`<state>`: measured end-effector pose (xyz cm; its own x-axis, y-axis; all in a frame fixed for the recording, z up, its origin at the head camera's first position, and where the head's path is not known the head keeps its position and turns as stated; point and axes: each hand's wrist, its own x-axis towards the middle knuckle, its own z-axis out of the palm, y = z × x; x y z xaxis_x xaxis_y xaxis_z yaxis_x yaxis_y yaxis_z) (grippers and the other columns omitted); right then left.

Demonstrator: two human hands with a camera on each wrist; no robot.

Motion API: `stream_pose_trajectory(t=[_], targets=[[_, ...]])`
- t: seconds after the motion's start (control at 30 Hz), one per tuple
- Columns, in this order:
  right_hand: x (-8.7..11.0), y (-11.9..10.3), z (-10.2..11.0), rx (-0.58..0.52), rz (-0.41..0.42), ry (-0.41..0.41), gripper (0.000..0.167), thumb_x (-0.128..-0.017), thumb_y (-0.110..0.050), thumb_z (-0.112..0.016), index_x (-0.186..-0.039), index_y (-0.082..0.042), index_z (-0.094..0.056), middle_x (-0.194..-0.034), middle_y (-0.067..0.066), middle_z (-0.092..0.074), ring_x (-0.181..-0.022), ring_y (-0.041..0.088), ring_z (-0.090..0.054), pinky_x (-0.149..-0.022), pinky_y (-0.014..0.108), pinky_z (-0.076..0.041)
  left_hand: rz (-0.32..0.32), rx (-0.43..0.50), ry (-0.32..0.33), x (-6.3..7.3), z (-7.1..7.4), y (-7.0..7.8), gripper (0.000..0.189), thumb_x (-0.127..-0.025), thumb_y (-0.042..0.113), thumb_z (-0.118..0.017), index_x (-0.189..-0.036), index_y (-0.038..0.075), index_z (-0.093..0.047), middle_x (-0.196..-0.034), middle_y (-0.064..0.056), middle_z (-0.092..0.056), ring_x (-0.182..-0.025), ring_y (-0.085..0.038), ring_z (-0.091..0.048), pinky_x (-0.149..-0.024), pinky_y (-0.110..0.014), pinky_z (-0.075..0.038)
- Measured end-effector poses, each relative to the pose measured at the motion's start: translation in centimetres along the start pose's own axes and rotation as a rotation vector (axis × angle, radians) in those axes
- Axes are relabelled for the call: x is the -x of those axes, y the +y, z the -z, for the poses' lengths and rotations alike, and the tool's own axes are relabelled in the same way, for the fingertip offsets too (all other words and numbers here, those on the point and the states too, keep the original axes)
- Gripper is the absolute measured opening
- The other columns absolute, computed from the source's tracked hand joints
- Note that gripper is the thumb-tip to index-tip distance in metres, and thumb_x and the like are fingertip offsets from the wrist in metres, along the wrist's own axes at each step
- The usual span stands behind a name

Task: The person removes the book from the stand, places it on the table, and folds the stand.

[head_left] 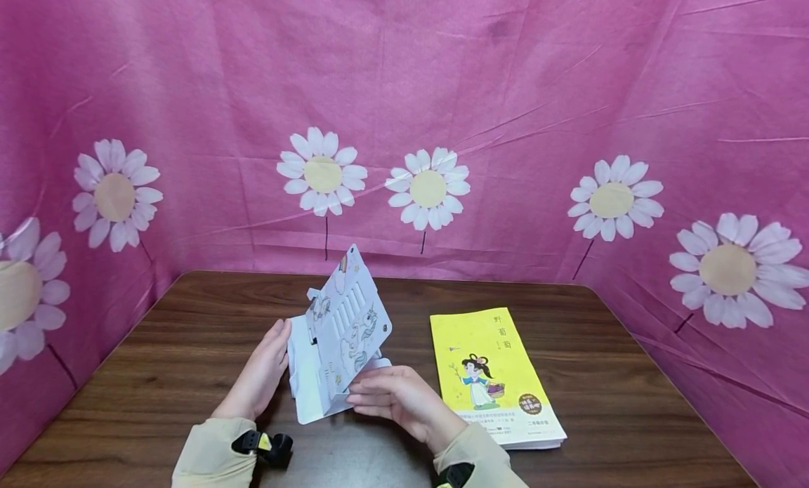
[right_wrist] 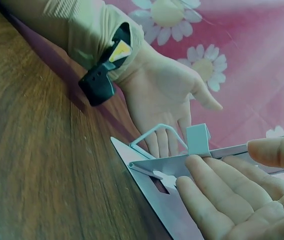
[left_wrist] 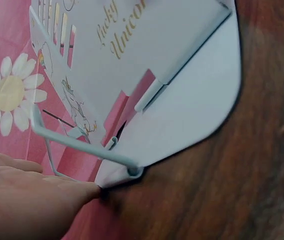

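A white metal book stand (head_left: 347, 319) with unicorn drawings and slots stands on the table, its panel tilted up from a flat base plate (left_wrist: 197, 95). My left hand (head_left: 262, 368) lies along the stand's left side with straight fingers, close to the bent wire support (left_wrist: 84, 145). At the lower right edge of the panel is my right hand (head_left: 401, 400). Its fingers (right_wrist: 227, 185) are extended against the stand near a small folded clip (right_wrist: 198, 140), thumb apart from them. Part of the base is hidden behind the panel.
A yellow book (head_left: 487, 376) with a cartoon figure on its cover lies right of the stand, next to my right hand. Brown wood-grain tabletop (head_left: 208, 319) surrounds them. Behind hangs a pink cloth (head_left: 505, 88) printed with daisies.
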<state>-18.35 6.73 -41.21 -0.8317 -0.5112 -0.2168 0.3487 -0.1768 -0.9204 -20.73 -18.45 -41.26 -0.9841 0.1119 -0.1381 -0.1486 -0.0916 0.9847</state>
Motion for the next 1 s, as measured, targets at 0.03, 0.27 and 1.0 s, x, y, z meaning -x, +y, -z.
stream_pose_trajectory(t=[0.03,0.27,1.0], targets=[[0.0,0.0,-0.1,0.0,0.0,-0.003,0.026,-0.093,-0.009,-0.061,-0.112,0.009,-0.066,-0.101,0.013,-0.075,-0.092,0.017,-0.073,-0.092,0.04,-0.057,-0.011,0.015,0.0,0.0,0.0,0.0,0.08,-0.108,0.045,-0.028,-0.153,0.002,0.021,-0.163,-0.015,0.024,-0.152,-0.034,0.015,-0.125,-0.05,0.002],[0.1,0.0,-0.2,0.027,0.02,0.01,0.029,-0.092,-0.007,-0.062,-0.115,0.01,-0.064,-0.103,0.012,-0.075,-0.092,0.015,-0.072,-0.093,0.039,-0.057,-0.015,-0.001,0.056,0.2,-0.1,0.3,0.084,-0.106,0.047,-0.035,-0.155,0.002,0.016,-0.165,-0.015,0.018,-0.153,-0.033,0.012,-0.124,-0.052,0.001],[0.6,-3.2,2.1,0.054,0.151,0.103,0.035,-0.094,-0.009,-0.059,-0.124,0.009,-0.06,-0.11,0.013,-0.074,-0.092,0.017,-0.073,-0.093,0.035,-0.057,-0.085,-0.274,0.236,2.2,-3.6,3.8,0.077,-0.101,0.043,-0.054,-0.158,0.004,-0.019,-0.165,-0.017,-0.018,-0.153,-0.038,-0.013,-0.123,-0.053,-0.016]])
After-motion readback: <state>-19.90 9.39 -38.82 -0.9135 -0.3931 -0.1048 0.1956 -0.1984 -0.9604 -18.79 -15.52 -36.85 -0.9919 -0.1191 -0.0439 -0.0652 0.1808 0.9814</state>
